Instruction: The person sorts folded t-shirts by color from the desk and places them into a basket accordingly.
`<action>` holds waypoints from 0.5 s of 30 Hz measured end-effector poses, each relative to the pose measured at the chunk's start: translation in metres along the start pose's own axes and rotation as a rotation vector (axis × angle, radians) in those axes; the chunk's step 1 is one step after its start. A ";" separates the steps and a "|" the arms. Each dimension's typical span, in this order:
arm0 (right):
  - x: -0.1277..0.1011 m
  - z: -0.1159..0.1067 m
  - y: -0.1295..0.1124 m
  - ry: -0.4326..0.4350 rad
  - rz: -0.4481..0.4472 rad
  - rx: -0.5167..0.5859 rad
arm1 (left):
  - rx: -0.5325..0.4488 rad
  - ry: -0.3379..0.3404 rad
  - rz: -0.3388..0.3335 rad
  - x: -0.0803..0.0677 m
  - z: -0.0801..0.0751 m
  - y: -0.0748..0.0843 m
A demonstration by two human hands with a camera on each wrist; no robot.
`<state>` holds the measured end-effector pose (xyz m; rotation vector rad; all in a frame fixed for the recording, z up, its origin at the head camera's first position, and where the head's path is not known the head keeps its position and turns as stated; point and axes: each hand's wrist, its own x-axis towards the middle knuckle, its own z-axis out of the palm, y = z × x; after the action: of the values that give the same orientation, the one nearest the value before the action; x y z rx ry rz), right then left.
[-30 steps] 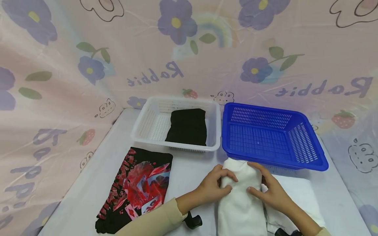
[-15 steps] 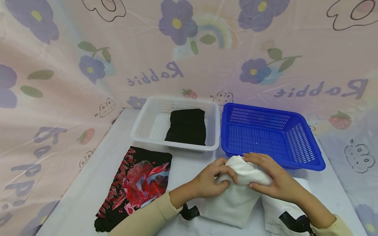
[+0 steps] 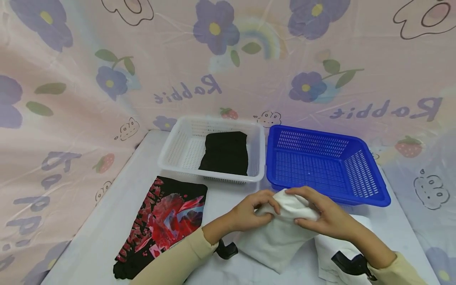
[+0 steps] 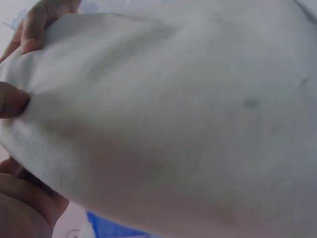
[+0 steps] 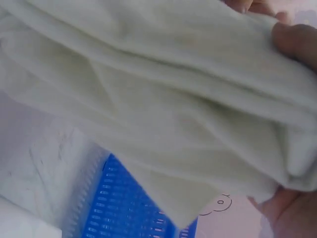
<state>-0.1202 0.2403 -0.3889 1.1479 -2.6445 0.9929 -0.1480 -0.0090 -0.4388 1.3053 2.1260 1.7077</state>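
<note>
Both hands hold a folded white cloth lifted off the table, just in front of the blue basket. My left hand grips its left top edge, thumb and fingers curled round the fabric. My right hand grips the right top edge from above. The white cloth fills the left wrist view, with fingers at its upper left corner. In the right wrist view the cloth hangs in folds with fingertips at the upper right, and the blue basket shows below.
A white basket holds a folded black garment. A black shirt with a red print lies flat at the table's front left. Another white cloth lies under my right forearm. A patterned pink curtain surrounds the table.
The white cloth lay flat on the table under both hands one second ago. Both hands have since gathered its far end and lifted it, so it now hangs tilted.
</note>
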 end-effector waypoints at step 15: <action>0.006 -0.017 -0.014 0.067 0.096 0.091 | -0.136 0.082 -0.273 -0.022 -0.005 -0.020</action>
<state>-0.1176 0.2397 -0.3663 0.9930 -2.6490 1.1582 -0.1474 -0.0271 -0.4626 0.8777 2.0739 1.7786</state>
